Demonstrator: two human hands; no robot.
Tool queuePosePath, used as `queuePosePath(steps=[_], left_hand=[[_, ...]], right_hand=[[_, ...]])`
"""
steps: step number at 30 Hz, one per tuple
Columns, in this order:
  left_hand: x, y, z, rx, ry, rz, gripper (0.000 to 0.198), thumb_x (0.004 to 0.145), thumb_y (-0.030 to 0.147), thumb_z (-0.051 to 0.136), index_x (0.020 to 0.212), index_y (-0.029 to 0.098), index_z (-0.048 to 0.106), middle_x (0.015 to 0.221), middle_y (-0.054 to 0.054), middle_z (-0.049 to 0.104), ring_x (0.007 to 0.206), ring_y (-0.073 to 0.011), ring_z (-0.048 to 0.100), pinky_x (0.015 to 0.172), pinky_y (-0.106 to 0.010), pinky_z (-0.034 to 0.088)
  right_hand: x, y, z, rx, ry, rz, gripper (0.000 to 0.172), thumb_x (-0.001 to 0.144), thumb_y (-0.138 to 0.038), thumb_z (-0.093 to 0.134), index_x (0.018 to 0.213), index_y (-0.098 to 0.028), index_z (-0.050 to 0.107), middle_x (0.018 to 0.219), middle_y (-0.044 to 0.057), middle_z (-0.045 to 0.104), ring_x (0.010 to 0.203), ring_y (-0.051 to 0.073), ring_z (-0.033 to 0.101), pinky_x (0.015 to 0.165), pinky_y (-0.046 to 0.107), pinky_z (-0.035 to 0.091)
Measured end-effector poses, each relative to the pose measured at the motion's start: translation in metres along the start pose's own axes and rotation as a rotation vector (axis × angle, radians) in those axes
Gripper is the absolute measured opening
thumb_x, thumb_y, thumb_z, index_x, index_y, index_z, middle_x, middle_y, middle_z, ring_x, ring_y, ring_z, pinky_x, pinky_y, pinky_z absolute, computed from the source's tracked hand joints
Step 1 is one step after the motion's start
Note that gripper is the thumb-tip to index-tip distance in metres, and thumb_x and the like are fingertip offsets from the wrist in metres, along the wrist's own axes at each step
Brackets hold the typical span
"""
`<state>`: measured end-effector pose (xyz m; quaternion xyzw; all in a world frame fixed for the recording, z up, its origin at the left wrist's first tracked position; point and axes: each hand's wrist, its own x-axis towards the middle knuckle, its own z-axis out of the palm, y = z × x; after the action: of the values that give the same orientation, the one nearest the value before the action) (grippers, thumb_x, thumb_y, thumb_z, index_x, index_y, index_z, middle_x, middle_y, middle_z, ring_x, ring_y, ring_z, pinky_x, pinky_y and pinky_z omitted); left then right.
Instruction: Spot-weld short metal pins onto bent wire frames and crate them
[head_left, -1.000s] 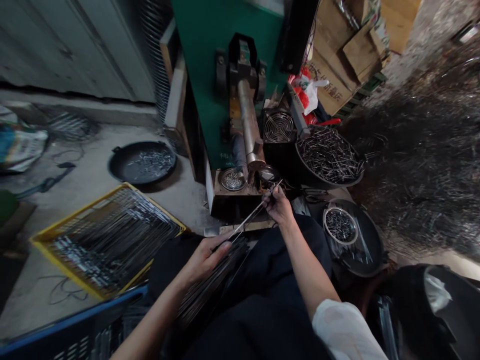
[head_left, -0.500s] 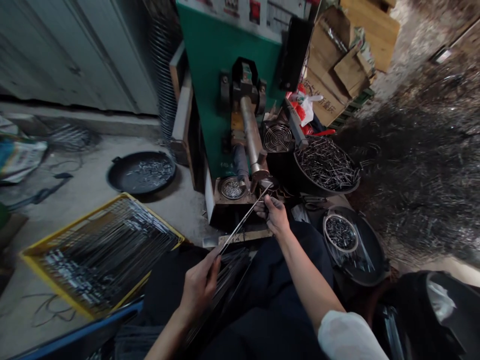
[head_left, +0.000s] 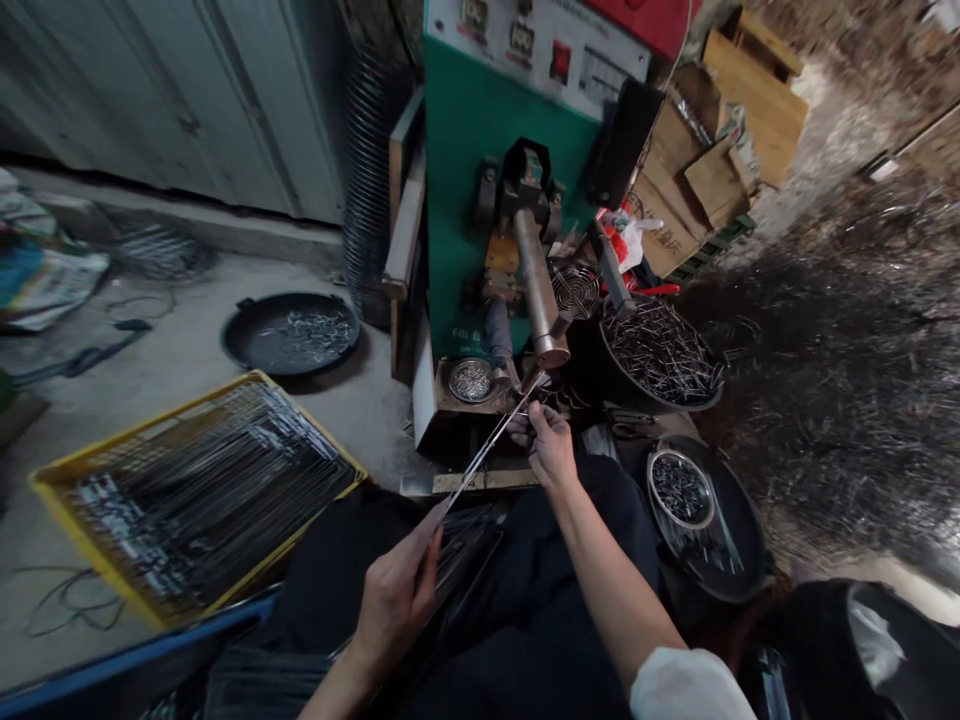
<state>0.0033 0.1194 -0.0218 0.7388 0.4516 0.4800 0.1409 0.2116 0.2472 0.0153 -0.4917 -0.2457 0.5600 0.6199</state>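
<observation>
since the earlier frames the view tips upward, so the control panel point(head_left: 540, 45) of the green machine point(head_left: 472, 180) now shows, and the left hand point(head_left: 397, 590) sits lower and nearer the camera. the thin metal rod point(head_left: 487, 445) runs in a steeper slant toward the machine.

hidden or unclear: the rod's upper tip is lost in the clutter beneath the machine's arm, so contact there cannot be told. the fingertips of the right hand point(head_left: 551, 445) are turned away. the left forearm is cut off by the lower edge. the bundle of rods point(head_left: 457, 550) on the dark lap blurs into the cloth.

hands: the left hand pinches the rod's lower end between thumb and fingers. the right hand is curled closed around the rod near its upper end, just in front of the machine's base.

surroundings: a small round dish point(head_left: 470, 380) of bright metal bits sits on the base, left of the rod. a black basin point(head_left: 660, 350) of short wire pieces stands to the right, with a shallower steel dish point(head_left: 680, 488) below it. a yellow crate point(head_left: 195, 480) of long rods and a black pan point(head_left: 291, 330) rest on the concrete floor.

materials: the arm point(head_left: 538, 290) is a dull steel cylinder with a flared foot. the rod is thin, straight and shiny. a grey heap of wire scraps point(head_left: 840, 380) fills the right side.
</observation>
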Motion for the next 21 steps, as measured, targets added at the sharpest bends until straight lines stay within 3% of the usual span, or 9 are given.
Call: queuePosePath(steps=[14,21], left_hand=[[0.006,0.0,0.0,0.025,0.016,0.004,0.033,0.1,0.016,0.05,0.132,0.013,0.057,0.117,-0.013,0.073,0.103,-0.0197,0.072,0.092,-0.026,0.057],[0.01,0.001,-0.003,0.033,0.015,0.015,0.037,0.099,0.013,0.05,0.136,0.015,0.055,0.116,-0.012,0.073,0.101,-0.019,0.073,0.09,-0.024,0.057]], right_hand=[[0.01,0.001,0.006,-0.002,-0.026,0.005,0.039,0.074,-0.05,0.083,0.082,-0.017,0.064,0.065,0.002,0.07,0.058,0.015,0.071,0.056,0.024,0.059],[0.011,-0.001,0.008,0.014,-0.038,-0.005,0.04,0.07,-0.051,0.084,0.078,-0.017,0.065,0.063,0.0,0.068,0.051,0.012,0.064,0.048,0.021,0.053]])
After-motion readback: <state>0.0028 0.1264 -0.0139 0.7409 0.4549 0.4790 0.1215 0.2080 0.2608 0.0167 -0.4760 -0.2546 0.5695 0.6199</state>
